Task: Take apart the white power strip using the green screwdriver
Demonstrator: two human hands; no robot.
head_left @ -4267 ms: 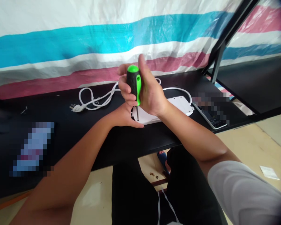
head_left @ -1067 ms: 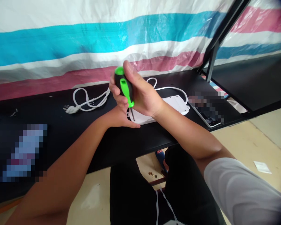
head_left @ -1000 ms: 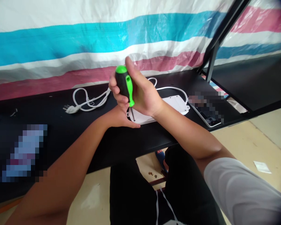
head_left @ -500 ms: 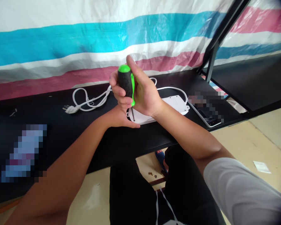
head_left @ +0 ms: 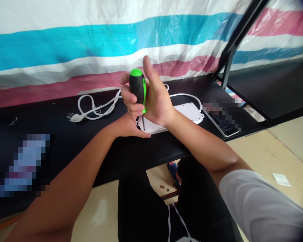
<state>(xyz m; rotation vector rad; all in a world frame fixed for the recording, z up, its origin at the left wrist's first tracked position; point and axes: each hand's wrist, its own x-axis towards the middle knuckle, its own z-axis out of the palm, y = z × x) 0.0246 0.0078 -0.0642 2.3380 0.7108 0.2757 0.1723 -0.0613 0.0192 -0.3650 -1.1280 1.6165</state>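
My right hand (head_left: 154, 101) is wrapped round the black and green handle of a screwdriver (head_left: 138, 89), which stands nearly upright with its tip on the near left corner of a white power strip (head_left: 189, 112). The strip lies back side up on the black table (head_left: 65, 134). My left hand (head_left: 130, 126) grips the strip's left end from the near side, thumb along its front edge. The strip's white cord (head_left: 101, 107) loops away to the left and ends in a plug (head_left: 74, 117).
A striped plastic sheet (head_left: 91, 50) hangs behind the table. A second flat white device (head_left: 226, 126) lies at the table's right end, partly blurred. A black metal frame (head_left: 232, 47) rises at the right. Small screws (head_left: 163, 186) lie on the floor under the table.
The screwdriver handle has swung from leaning left to nearly upright, and my right hand's fingers have shifted round it. My left hand and the strip have stayed put.
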